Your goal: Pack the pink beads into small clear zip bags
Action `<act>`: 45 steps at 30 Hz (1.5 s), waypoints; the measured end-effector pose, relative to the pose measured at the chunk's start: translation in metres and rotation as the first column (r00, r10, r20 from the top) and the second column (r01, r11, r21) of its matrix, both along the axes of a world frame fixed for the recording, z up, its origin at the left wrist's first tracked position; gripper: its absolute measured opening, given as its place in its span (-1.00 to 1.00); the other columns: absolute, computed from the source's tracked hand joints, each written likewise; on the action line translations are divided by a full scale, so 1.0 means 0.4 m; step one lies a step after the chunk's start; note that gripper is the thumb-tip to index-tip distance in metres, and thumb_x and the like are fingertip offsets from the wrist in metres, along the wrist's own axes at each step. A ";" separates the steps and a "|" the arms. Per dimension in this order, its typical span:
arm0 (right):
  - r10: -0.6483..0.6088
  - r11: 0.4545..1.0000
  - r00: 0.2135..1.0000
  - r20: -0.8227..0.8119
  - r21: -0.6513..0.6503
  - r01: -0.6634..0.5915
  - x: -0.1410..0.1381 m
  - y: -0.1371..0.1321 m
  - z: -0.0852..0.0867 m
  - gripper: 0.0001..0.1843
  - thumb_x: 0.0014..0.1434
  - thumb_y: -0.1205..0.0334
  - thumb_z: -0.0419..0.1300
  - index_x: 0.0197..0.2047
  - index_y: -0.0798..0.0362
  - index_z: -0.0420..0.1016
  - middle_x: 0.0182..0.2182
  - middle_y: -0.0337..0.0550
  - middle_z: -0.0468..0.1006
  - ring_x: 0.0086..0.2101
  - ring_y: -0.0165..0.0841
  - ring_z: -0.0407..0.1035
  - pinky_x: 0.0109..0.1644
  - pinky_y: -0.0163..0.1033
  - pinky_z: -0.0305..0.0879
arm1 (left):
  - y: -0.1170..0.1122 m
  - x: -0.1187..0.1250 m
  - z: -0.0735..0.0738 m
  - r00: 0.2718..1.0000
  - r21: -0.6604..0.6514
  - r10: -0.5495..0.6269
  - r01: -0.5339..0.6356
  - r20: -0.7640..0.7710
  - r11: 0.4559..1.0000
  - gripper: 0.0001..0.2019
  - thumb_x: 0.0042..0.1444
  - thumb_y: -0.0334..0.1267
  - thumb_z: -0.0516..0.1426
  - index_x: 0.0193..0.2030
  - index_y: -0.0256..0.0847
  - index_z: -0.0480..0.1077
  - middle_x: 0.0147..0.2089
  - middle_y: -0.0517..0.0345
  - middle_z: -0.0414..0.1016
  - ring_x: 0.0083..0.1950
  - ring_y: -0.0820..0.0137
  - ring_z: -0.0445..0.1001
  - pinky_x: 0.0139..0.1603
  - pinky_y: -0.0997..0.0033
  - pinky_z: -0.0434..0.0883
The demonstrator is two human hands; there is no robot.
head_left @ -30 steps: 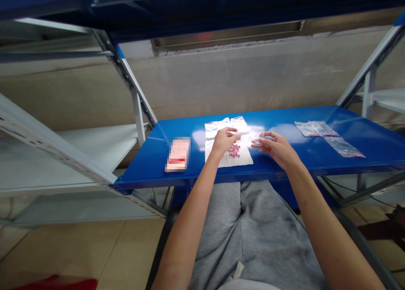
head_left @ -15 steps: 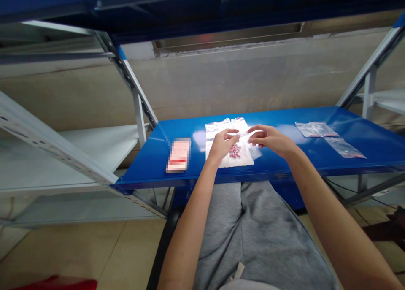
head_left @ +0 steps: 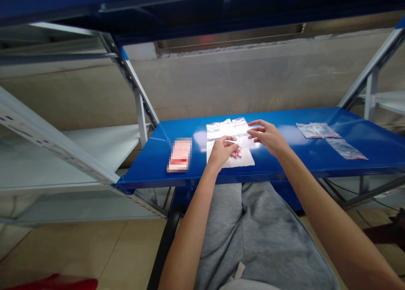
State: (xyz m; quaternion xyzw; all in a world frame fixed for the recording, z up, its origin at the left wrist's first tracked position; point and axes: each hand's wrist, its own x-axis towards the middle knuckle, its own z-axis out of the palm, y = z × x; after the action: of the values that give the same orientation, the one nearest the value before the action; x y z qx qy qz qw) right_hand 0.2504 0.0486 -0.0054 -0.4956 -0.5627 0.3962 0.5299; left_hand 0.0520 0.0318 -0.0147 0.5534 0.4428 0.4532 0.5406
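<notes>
Both forearms point(head_left: 193, 226) bare, reaching forward from the bottom of view. Left hand point(head_left: 221, 151) palm down, fingers loosely curled, wrist low. Right hand point(head_left: 266, 137) palm down, fingers spread and slightly bent, pointing left. Hands near each other, not touching.

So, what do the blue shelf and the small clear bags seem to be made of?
The blue shelf looks like painted sheet steel: smooth, glossy, with bright reflections and a thin folded edge. The small clear bags look like thin plastic film, shiny and see-through, though the exact plastic cannot be told.
</notes>
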 end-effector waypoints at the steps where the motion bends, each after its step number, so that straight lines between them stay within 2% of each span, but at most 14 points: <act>1: -0.001 1.000 1.000 0.009 0.001 0.001 -0.004 -0.006 -0.004 -0.53 0.02 0.01 0.46 -0.05 0.03 0.53 -0.28 -0.10 0.64 -0.33 -0.33 0.53 -0.36 -0.31 0.37 | 0.003 -0.003 0.000 1.000 0.008 0.018 -0.018 -0.021 1.000 -0.83 0.13 -0.52 0.22 -0.14 -0.28 0.47 -0.34 0.12 0.61 -0.44 0.49 0.52 -0.36 0.48 0.42; 4: 0.033 0.999 0.999 0.024 -0.023 -0.033 -0.019 -0.022 -0.016 -0.53 0.05 0.03 0.45 -0.03 0.03 0.50 -0.28 -0.10 0.64 -0.34 -0.31 0.56 -0.32 -0.27 0.45 | 0.014 -0.018 0.000 0.996 0.034 0.068 -0.066 -0.065 0.997 -0.86 0.13 -0.51 0.20 -0.18 -0.26 0.49 -0.35 0.14 0.59 -0.43 0.50 0.51 -0.41 0.52 0.38; 7: 0.088 0.995 0.995 0.055 -0.045 -0.085 -0.045 -0.008 -0.021 -0.58 0.06 0.19 0.44 -0.03 0.03 0.46 -0.35 -0.14 0.63 -0.37 -0.30 0.57 -0.33 -0.27 0.47 | 0.034 -0.041 0.004 0.991 0.033 0.096 -0.094 -0.092 0.995 -0.86 0.17 -0.48 0.18 -0.17 -0.24 0.51 -0.30 0.10 0.61 -0.38 0.48 0.55 -0.40 0.53 0.39; 12: 0.066 0.997 0.973 0.221 0.010 -0.070 -0.121 0.097 0.005 -0.66 0.11 0.42 0.31 -0.03 0.04 0.45 -0.43 -0.21 0.62 -0.45 -0.35 0.54 -0.37 -0.31 0.46 | 0.118 -0.086 0.018 0.932 0.088 0.266 -0.252 -0.244 0.964 -0.85 0.19 -0.42 0.20 -0.10 -0.22 0.52 -0.21 0.04 0.66 -0.31 0.42 0.63 -0.34 0.51 0.46; 15: 0.011 0.999 0.899 0.437 0.030 -0.026 -0.175 0.172 0.026 -0.71 0.17 0.45 0.26 -0.02 0.09 0.53 -0.38 -0.12 0.66 -0.45 -0.33 0.55 -0.34 -0.28 0.45 | 0.184 -0.111 0.022 0.845 0.124 0.390 -0.371 -0.367 0.920 -0.80 0.12 -0.43 0.26 -0.10 -0.23 0.46 -0.26 0.04 0.66 -0.32 0.36 0.66 -0.32 0.45 0.49; 17: -0.025 0.998 0.797 0.603 0.063 -0.017 -0.206 0.211 0.033 -0.69 0.19 0.47 0.24 0.01 0.14 0.57 -0.33 -0.05 0.68 -0.37 -0.28 0.58 -0.23 -0.23 0.48 | 0.222 -0.123 0.020 0.798 0.147 0.437 -0.415 -0.416 0.898 -0.78 0.07 -0.47 0.28 -0.13 -0.24 0.44 -0.29 0.03 0.64 -0.34 0.33 0.65 -0.32 0.43 0.48; 20: -0.062 0.996 0.688 0.723 0.092 -0.006 -0.237 0.250 0.030 -0.67 0.17 0.50 0.25 0.01 0.19 0.60 -0.24 0.06 0.69 -0.18 -0.15 0.60 -0.04 -0.14 0.46 | 0.261 -0.133 0.008 0.748 0.187 0.462 -0.427 -0.476 0.885 -0.78 0.05 -0.51 0.28 -0.19 -0.21 0.42 -0.29 0.06 0.62 -0.35 0.36 0.64 -0.31 0.44 0.47; 23: -0.074 0.995 0.653 0.754 0.099 -0.002 -0.246 0.264 0.013 -0.70 0.15 0.49 0.26 -0.03 0.19 0.61 -0.13 0.17 0.67 -0.02 -0.02 0.54 0.07 -0.09 0.39 | 0.279 -0.136 -0.007 0.715 0.223 0.471 -0.419 -0.516 0.880 -0.76 0.04 -0.51 0.28 -0.19 -0.18 0.41 -0.27 0.10 0.61 -0.33 0.38 0.62 -0.28 0.45 0.46; 27: -0.081 0.994 0.624 0.777 0.105 -0.002 -0.238 0.261 -0.008 -0.74 0.19 0.44 0.24 -0.05 0.17 0.61 -0.09 0.20 0.65 -0.04 -0.01 0.51 0.03 -0.11 0.35 | 0.288 -0.141 -0.018 0.679 0.257 0.494 -0.425 -0.543 0.868 -0.71 0.05 -0.47 0.30 -0.12 -0.16 0.39 -0.22 0.10 0.61 -0.23 0.34 0.62 -0.20 0.41 0.46; 31: -0.091 0.991 0.637 0.765 0.134 -0.020 -0.226 0.249 -0.015 -0.63 0.22 0.45 0.19 0.09 0.13 0.57 -0.07 0.09 0.67 -0.07 -0.13 0.50 -0.02 -0.19 0.33 | 0.285 -0.148 -0.011 0.639 0.320 0.495 -0.378 -0.589 0.869 -0.76 0.05 -0.40 0.35 -0.21 -0.13 0.39 -0.17 0.06 0.62 -0.06 0.26 0.60 -0.06 0.36 0.44; 35: -0.128 0.973 0.659 0.741 0.222 -0.061 -0.185 0.211 -0.009 -0.74 0.28 0.39 0.16 -0.03 0.15 0.62 -0.12 0.08 0.69 -0.13 -0.15 0.51 -0.03 -0.16 0.33 | 0.264 -0.146 0.007 0.599 0.367 0.509 -0.353 -0.618 0.861 -0.87 0.16 -0.40 0.27 -0.21 -0.12 0.43 -0.10 -0.01 0.61 0.01 0.19 0.55 -0.03 0.31 0.42; 38: -0.161 0.960 0.656 0.737 0.271 -0.068 -0.106 0.153 -0.006 -0.81 0.28 0.36 0.17 -0.15 0.10 0.63 -0.16 0.03 0.69 -0.20 -0.18 0.52 -0.05 -0.16 0.33 | 0.237 -0.133 0.025 0.600 0.402 0.547 -0.372 -0.584 0.837 -0.89 0.24 -0.41 0.18 -0.16 -0.13 0.45 -0.05 -0.05 0.58 0.02 0.17 0.54 -0.03 0.30 0.42; 41: -0.202 0.956 0.628 0.752 0.291 -0.041 0.009 0.076 -0.014 -0.82 0.28 0.30 0.18 -0.18 0.07 0.63 -0.20 0.00 0.68 -0.26 -0.20 0.51 -0.07 -0.16 0.33 | 0.203 -0.096 0.049 0.658 0.475 0.543 -0.305 -0.522 0.826 -0.88 0.26 -0.43 0.15 -0.13 -0.16 0.48 -0.03 -0.08 0.57 0.01 0.20 0.54 0.02 0.30 0.41; 45: -0.250 0.955 0.560 0.790 0.298 0.007 0.179 -0.009 -0.030 -0.81 0.26 0.25 0.19 -0.14 0.06 0.63 -0.24 -0.02 0.68 -0.29 -0.19 0.51 -0.10 -0.14 0.36 | 0.154 0.013 0.079 0.776 0.514 0.420 -0.145 -0.471 0.845 -0.87 0.27 -0.41 0.15 -0.13 -0.17 0.51 -0.12 -0.03 0.61 -0.08 0.24 0.56 0.01 0.31 0.43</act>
State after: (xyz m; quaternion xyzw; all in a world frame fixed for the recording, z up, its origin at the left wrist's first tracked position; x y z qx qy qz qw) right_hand 0.3220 0.0450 -0.0173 -0.5881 -0.7525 0.0036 0.2964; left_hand 0.0570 0.0932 0.0169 0.6967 0.5457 0.4357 0.1645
